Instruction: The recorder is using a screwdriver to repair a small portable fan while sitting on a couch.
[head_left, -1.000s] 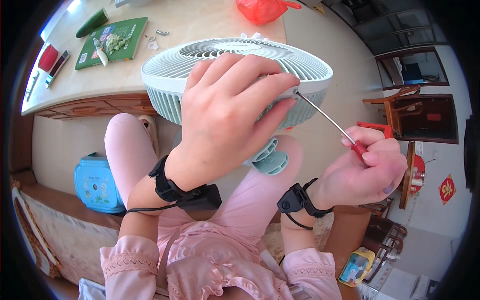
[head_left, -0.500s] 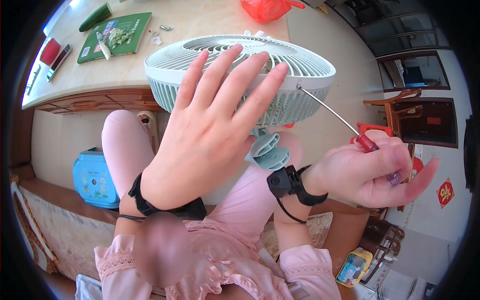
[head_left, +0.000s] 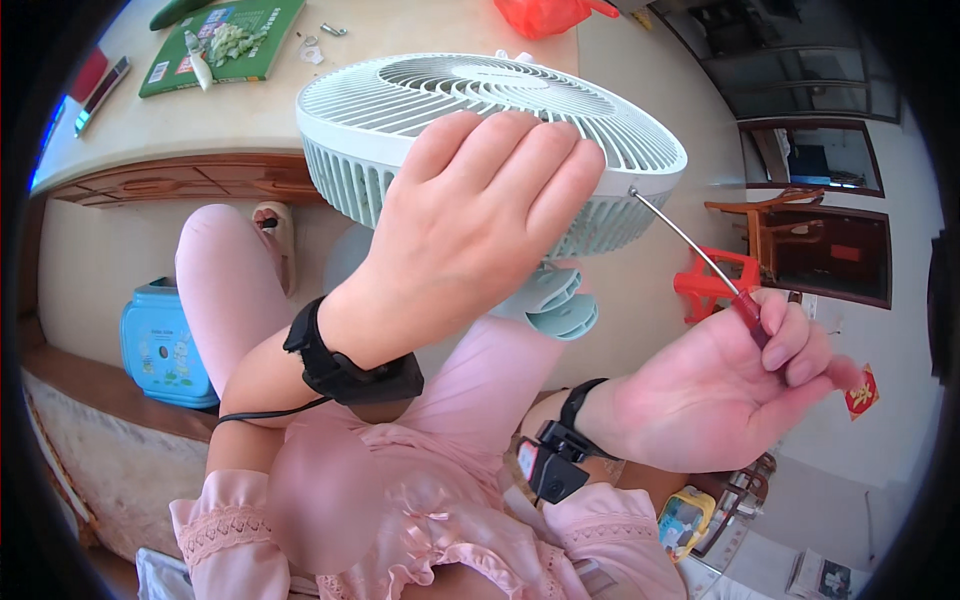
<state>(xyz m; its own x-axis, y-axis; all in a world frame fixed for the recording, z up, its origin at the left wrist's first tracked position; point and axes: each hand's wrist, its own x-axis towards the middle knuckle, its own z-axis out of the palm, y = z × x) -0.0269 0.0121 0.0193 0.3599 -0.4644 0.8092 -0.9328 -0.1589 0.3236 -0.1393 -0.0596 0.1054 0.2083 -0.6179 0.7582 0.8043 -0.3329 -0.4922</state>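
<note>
A white and pale green round fan [head_left: 350, 172] is tilted in front of me, its grille facing up and away and its clip base [head_left: 562, 308] hanging below. My left hand [head_left: 465, 215] is closed over the near rim, fingers curled on the edge; its thumb is hidden. In my right hand [head_left: 690, 400] is a screwdriver [head_left: 748, 308] with a dark red handle, pinched between thumb and fingers. The metal shaft runs up and left, and the tip meets a small screw spot on the right side of the rim. Both wrists wear black straps with small devices.
On the table [head_left: 215, 125] lie a green book [head_left: 262, 45] with chopped greens [head_left: 236, 44], a white-handled tool [head_left: 199, 66], a cucumber [head_left: 176, 12] and a knife [head_left: 102, 97]. A red bag [head_left: 540, 14] sits at the table's right end. Blue stool [head_left: 165, 345] and red stool [head_left: 705, 285] stand on the floor.
My left hand's spread fingers have curled onto the fan's rim. My right hand has rotated, its fingers now wrapped differently around the handle, with the tip still at the rim. The view has shifted slightly.
</note>
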